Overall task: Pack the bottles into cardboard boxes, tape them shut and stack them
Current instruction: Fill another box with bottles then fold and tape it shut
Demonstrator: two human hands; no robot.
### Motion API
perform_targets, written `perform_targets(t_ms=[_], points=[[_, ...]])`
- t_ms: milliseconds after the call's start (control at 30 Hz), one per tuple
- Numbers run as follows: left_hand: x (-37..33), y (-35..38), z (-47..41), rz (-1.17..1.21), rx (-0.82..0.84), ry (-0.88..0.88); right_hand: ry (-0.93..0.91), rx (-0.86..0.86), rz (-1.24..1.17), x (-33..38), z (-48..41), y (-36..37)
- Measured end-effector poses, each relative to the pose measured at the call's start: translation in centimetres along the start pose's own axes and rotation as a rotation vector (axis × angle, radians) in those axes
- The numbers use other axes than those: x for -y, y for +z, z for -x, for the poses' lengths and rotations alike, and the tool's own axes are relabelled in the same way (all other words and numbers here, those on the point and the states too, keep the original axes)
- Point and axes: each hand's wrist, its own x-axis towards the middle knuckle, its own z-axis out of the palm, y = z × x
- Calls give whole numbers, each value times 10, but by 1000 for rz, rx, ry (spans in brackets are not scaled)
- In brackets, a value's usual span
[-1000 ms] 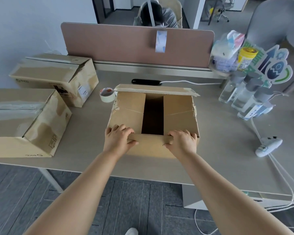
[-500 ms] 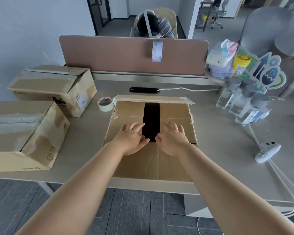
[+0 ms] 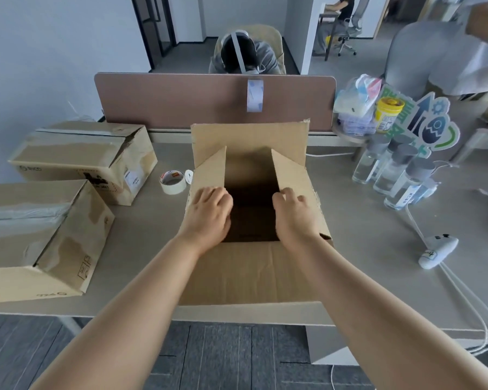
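An open cardboard box [image 3: 251, 274] stands in the middle of the desk, its near flap folded down toward me and its far flap upright. My left hand [image 3: 207, 213] grips the left side flap and my right hand [image 3: 292, 213] grips the right side flap, both flaps lifted and spread. The inside looks dark and I see nothing in it. Several clear bottles with grey caps [image 3: 392, 171] stand on the desk to the right. A roll of tape [image 3: 173, 181] lies just left of the box.
Two taped cardboard boxes sit at the left, one near [image 3: 37, 237] and one farther back [image 3: 85, 159]. A brown divider panel [image 3: 181, 102] runs behind the desk, a seated person beyond it. A white controller [image 3: 437, 251] with cables lies right.
The near flap went down toward me, the far flap stood up, and my hands moved from the near flap to the side flaps and pulled them apart.
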Motion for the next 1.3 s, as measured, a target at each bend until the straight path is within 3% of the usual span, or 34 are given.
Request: perform_targets(t_ms=[133, 200, 367, 533, 633, 833, 1100, 1200, 1300], points=[[11, -13, -4, -109, -93, -114, 88, -89, 55, -5, 1, -11], [9, -24, -6, -177, -40, -231, 77, -151, 146, -9, -3, -14], [2, -46, -18, -423, 289, -475, 112, -160, 342, -20, -13, -24], [12, -47, -13, -455, 584, -615, 296, 104, 501, -35, -14, -31], [13, -29, -7, -348, 613, -625, 325, 189, 469, -34, -12, -20], [19, 9, 7, -188, 629, -694, 332, 201, 359, -36, -12, 12], [35, 36, 20, 250, 533, -854, 528, 389, -65, -56, -19, 40], [39, 42, 21, 441, 463, -932, 562, 331, -159, -64, -23, 49], [40, 43, 20, 453, 422, -956, 579, 272, -154, -70, -25, 53]])
